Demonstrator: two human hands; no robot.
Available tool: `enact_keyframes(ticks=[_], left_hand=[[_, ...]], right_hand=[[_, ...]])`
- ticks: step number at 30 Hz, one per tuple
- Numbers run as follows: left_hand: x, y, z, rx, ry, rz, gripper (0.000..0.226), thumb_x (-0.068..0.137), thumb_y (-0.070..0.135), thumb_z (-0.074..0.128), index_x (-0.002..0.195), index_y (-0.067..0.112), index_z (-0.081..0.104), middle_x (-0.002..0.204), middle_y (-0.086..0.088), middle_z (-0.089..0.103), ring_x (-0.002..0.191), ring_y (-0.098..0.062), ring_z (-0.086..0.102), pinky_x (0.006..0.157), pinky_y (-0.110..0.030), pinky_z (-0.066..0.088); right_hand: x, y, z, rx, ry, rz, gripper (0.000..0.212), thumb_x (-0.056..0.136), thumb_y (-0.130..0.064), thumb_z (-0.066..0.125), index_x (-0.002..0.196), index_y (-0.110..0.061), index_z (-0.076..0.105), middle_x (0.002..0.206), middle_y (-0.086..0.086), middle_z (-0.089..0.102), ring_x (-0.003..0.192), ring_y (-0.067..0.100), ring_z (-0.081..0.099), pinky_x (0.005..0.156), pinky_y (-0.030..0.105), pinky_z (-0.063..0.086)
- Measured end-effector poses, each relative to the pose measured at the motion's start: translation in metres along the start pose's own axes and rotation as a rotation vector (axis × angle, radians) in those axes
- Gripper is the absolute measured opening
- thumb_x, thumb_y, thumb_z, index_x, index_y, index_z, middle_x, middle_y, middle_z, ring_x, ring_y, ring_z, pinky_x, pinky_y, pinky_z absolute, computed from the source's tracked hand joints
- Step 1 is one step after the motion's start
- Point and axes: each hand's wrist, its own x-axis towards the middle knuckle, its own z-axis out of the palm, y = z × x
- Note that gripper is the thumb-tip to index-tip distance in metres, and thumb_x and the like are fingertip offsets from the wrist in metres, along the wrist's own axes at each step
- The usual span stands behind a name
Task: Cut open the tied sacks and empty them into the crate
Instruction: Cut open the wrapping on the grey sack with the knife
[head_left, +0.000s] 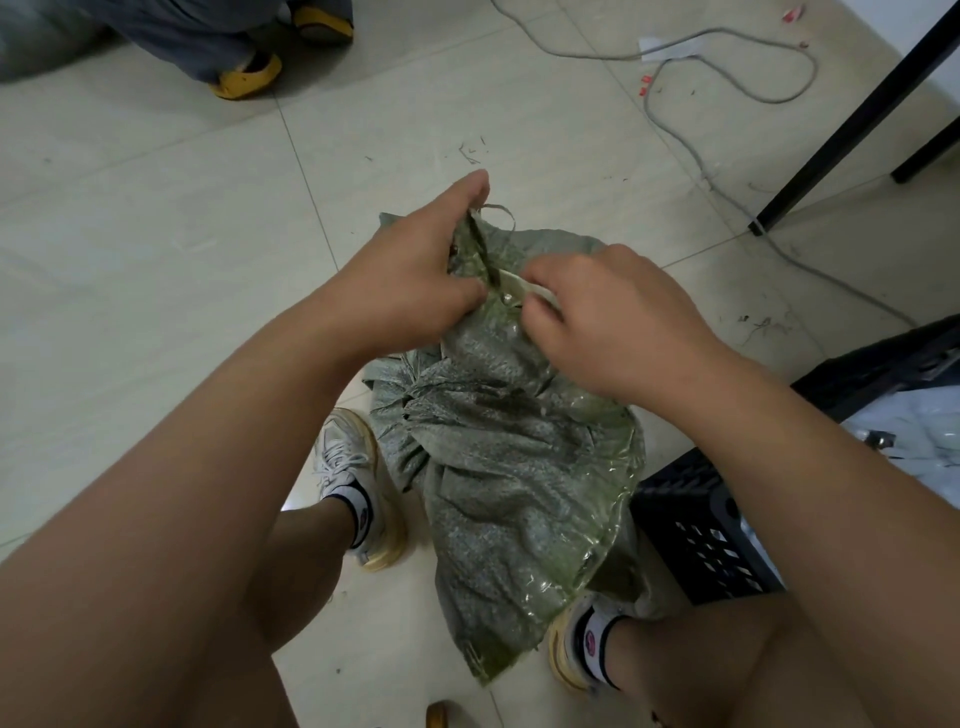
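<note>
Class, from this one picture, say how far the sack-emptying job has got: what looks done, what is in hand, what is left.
Done: the black crate already holds pale, clear-looking material. In hand: the left hand grips the bunched neck of the green sack, while the right hand holds a pale tool at the tie. Left: the neck looks still gathered, so opening and tipping into the crate remain.

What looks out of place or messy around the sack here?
Small dark scraps litter the floor tiles beyond the green sack, and a loose grey cable snakes across the floor, a possible trip hazard.
</note>
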Motion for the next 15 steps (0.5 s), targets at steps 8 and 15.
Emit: enact_keyframes(ticks=[8,15], left_hand=[[0.0022,-0.0017,-0.003,0.097,0.051,-0.015,0.08,0.092,0.01,0.06,0.156,0.031,0.016,0.158,0.01,0.031,0.139,-0.015,0.038,0.108,-0.025,0.032],[0.0008,0.0003,-0.0026,0.046,-0.016,0.049,0.082,0.092,0.006,0.06,0.156,0.031,0.016,0.159,0.013,0.028,0.143,-0.008,0.032,0.117,-0.03,0.03]], right_hand=[[-0.0046,0.0054,-0.0075,0.048,-0.006,0.012,0.025,0.095,-0.026,0.046,0.081,-0.015,0.064,0.055,0.0,0.052,0.047,0.016,0.047,0.045,0.023,0.023],[-0.0024,0.0016,0.0011,0.022,-0.018,0.005,0.023,0.098,-0.026,0.042,0.086,-0.019,0.06,0.06,-0.003,0.05,0.051,0.014,0.047,0.046,0.025,0.024]])
